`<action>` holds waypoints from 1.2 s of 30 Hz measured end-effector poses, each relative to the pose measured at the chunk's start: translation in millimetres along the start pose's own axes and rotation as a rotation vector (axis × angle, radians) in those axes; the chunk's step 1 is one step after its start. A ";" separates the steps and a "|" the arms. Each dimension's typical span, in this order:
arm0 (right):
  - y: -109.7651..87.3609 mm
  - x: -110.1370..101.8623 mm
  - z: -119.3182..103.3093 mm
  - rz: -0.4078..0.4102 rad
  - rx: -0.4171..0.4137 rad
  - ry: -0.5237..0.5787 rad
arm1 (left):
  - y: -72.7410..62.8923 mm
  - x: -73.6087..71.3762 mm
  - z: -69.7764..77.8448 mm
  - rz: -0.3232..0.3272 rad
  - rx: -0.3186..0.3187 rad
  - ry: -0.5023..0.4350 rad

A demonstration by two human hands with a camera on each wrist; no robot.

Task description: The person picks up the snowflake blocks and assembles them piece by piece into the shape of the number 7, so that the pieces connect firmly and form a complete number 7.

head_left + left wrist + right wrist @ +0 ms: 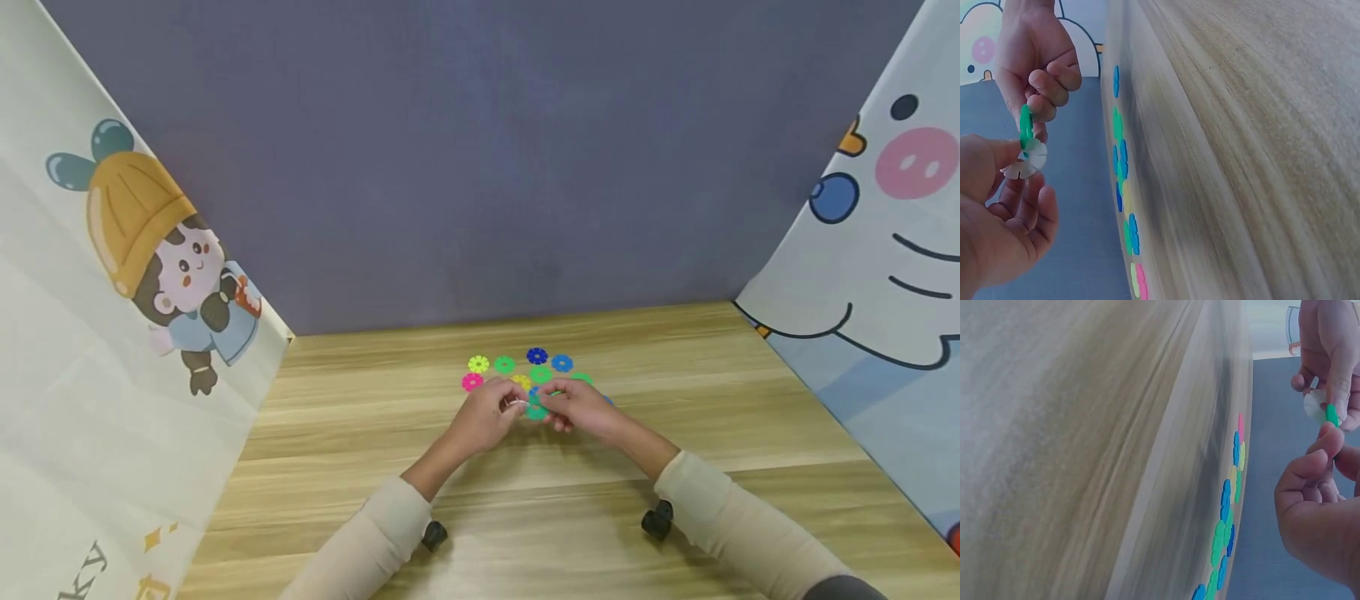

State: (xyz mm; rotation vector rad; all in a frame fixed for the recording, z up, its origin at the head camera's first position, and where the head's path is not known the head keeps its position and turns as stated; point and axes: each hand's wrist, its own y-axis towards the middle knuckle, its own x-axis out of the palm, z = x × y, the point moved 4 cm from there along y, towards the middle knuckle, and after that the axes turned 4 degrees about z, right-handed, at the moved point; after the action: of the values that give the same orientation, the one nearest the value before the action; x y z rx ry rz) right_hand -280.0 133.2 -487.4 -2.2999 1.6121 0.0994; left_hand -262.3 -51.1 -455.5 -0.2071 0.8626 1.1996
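Note:
Above the wooden table, my left hand pinches white notched plastic discs between thumb and fingers. Two white pieces show in the left wrist view, set at an angle and touching. Opposite it, my right hand pinches a green notched disc with thumb and index finger, its other fingers curled. The green disc is edge-on and meets the white pieces; how deep their slots interlock I cannot tell. Both hands are close together, partly covering flat discs behind them.
Loose notched discs lie on the table beyond the hands: a pink one, a yellow-green one, a dark blue one, and several green and blue ones. A grey panel stands behind, with printed cloths at both sides.

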 end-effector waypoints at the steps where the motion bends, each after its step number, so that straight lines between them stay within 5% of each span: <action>1: -0.1 -0.2 0.1 -0.005 0.002 0.003 | -0.1 -0.2 -0.2 -0.002 -0.001 -0.002; 11: -3.2 3.9 -2.4 -0.047 -0.027 -0.008 | 0.6 8.8 -4.8 -0.127 -0.116 -0.094; 19: -3.8 4.1 1.0 -0.026 -0.027 -0.004 | 0.5 10.3 -4.2 -0.111 -0.148 -0.142; 27: -7.1 -19.1 3.5 0.059 -0.039 -0.076 | -2.2 10.1 -12.4 -0.091 -0.176 -0.167; 31: -6.9 -33.7 3.7 0.098 -0.091 -0.262 | -3.5 10.4 -16.0 -0.090 -0.178 -0.182; 36: -4.8 -52.3 7.0 0.205 -0.213 -0.622 | -4.2 10.9 -18.9 -0.102 -0.187 -0.187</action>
State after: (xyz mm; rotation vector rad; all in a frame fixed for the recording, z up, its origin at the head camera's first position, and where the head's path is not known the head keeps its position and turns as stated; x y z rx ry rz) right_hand -293.3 184.0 -480.2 -1.9417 1.5324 0.9700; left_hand -266.5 -55.5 -476.9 -0.2821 0.5710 1.1836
